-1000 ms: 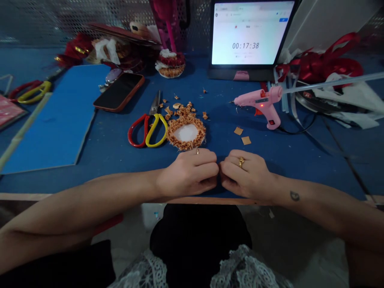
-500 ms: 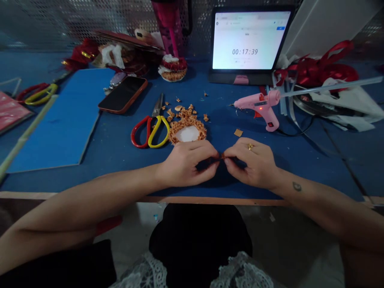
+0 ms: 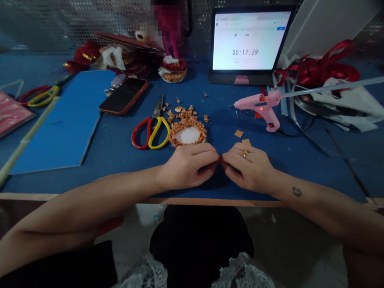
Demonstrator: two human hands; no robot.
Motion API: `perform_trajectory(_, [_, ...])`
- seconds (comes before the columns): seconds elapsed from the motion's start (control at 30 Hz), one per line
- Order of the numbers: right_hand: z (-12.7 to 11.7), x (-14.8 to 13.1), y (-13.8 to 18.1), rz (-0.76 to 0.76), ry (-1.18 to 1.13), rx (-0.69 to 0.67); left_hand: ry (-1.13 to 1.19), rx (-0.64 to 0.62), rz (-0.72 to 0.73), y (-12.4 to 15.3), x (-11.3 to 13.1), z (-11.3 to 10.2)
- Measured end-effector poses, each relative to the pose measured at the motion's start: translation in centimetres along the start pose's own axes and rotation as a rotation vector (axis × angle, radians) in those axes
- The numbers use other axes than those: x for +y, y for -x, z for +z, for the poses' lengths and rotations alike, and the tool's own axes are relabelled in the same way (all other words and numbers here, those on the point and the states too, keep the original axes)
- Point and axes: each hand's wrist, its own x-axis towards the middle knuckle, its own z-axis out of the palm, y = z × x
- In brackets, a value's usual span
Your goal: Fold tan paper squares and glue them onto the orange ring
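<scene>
My left hand (image 3: pixel 193 165) and my right hand (image 3: pixel 250 165) meet fingertip to fingertip over the blue table, low in front of me. Both are closed in a pinch on a small brown piece (image 3: pixel 220 157), mostly hidden by the fingers. Just beyond my left hand lies a ring of ruffled brown scraps around a white centre (image 3: pixel 188 135). Folded brown bits (image 3: pixel 181 114) are scattered behind it. Two flat tan squares lie by my right hand: one square (image 3: pixel 239 133) apart from it, another (image 3: pixel 246 141) partly behind its knuckles.
Scissors with red and yellow handles (image 3: pixel 150 133) lie left of the ring. A pink glue gun (image 3: pixel 260 105), its light lit, rests at right with a cord. Further back stand a tablet (image 3: pixel 251 42), a phone (image 3: pixel 124 96), a blue board (image 3: pixel 64 124) and red ribbon (image 3: pixel 333 68).
My fingertips have drawn closer together, covering more of the brown piece. My right hand has shifted slightly left and down, and a second tan square now shows beside it.
</scene>
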Motion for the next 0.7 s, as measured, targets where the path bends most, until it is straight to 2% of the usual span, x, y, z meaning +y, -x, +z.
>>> perform_trajectory(0.43, [0.39, -0.53, 0.20, -0.079, 0.103, -0.039, -0.013, -0.046, -0.008, 0.39, 0.27, 0.37])
perform_trajectory(0.57, [0.09, -0.36, 0.08, -0.054, 0.058, -0.044, -0.019, -0.025, 0.005, 0.21, 0.27, 0.30])
perform_trajectory(0.7, [-0.31, 0.16, -0.13, 0.004, -0.042, 0.011, -0.002, 0.004, -0.011, -0.20, 0.21, -0.13])
